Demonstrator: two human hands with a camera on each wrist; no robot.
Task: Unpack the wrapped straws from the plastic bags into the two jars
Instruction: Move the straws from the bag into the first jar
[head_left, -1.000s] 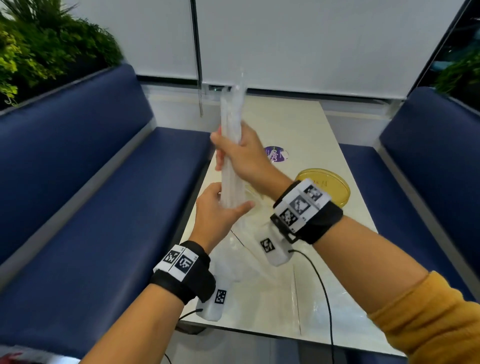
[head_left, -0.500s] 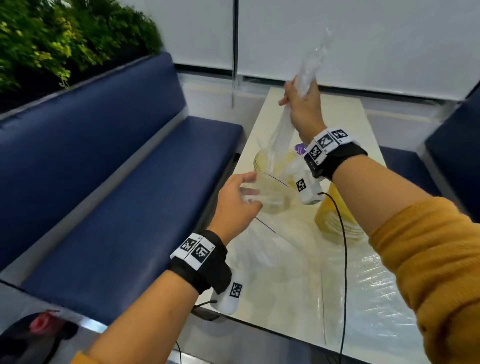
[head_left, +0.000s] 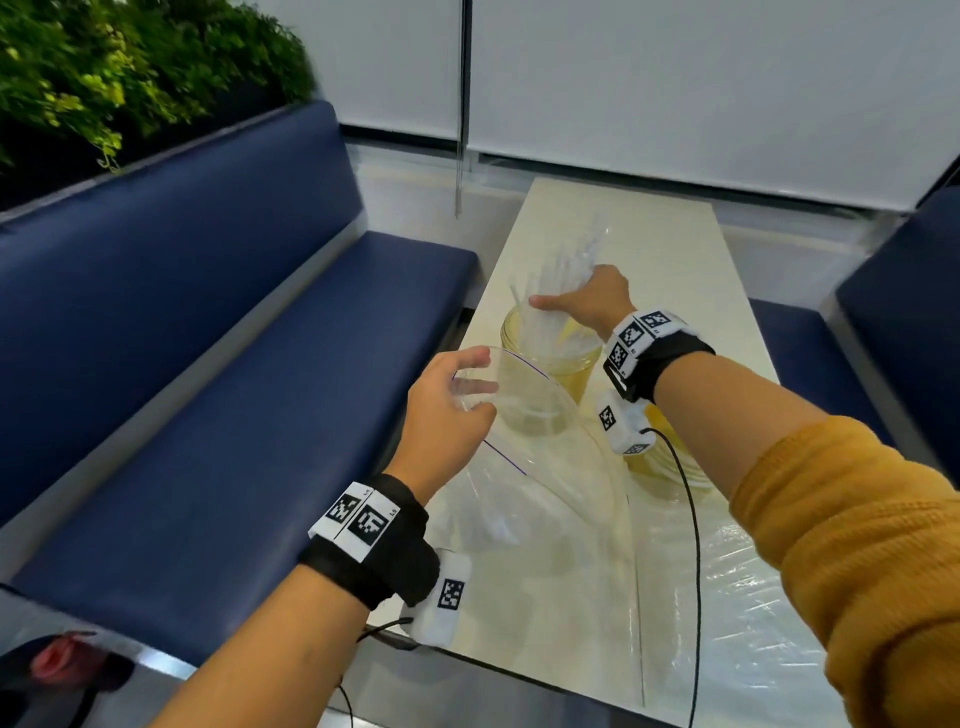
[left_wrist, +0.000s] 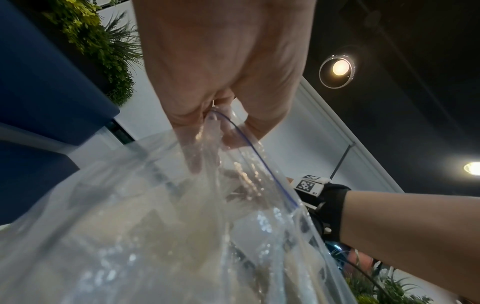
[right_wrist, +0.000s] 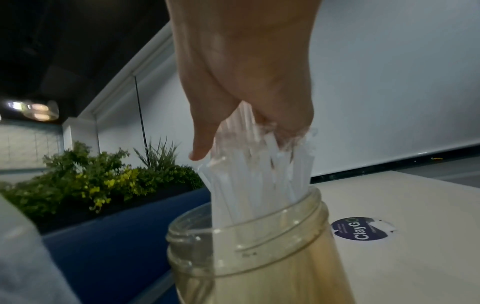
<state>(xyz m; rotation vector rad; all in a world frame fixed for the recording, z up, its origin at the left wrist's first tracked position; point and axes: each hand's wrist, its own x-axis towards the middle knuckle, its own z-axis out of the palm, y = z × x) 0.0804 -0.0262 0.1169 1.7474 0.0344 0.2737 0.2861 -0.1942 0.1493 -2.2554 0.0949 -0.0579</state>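
Observation:
On the pale table (head_left: 670, 249), my right hand (head_left: 566, 296) grips a bundle of white wrapped straws (head_left: 558, 280) whose lower ends stand in a yellowish glass jar (head_left: 550, 358). The right wrist view shows the right hand (right_wrist: 246, 139) curled round the straws (right_wrist: 259, 174) just above the jar (right_wrist: 259, 246) mouth. My left hand (head_left: 475, 384) pinches the rim of a clear zip bag (head_left: 545, 493) and holds it up in front of the jar. The left hand (left_wrist: 223, 127) and bag (left_wrist: 182, 226) fill the left wrist view. A second jar (head_left: 670, 467) stands half hidden behind my right wrist.
Blue benches (head_left: 208, 389) flank the table on both sides, with plants (head_left: 104, 62) behind the left one. More clear plastic (head_left: 753, 623) lies flat on the near right of the table. A round ClayGo sticker (right_wrist: 362, 229) sits beyond the jar.
My right hand has come down with the straw bundle, and its lower ends now stand inside the jar. My left hand still holds the bag rim.

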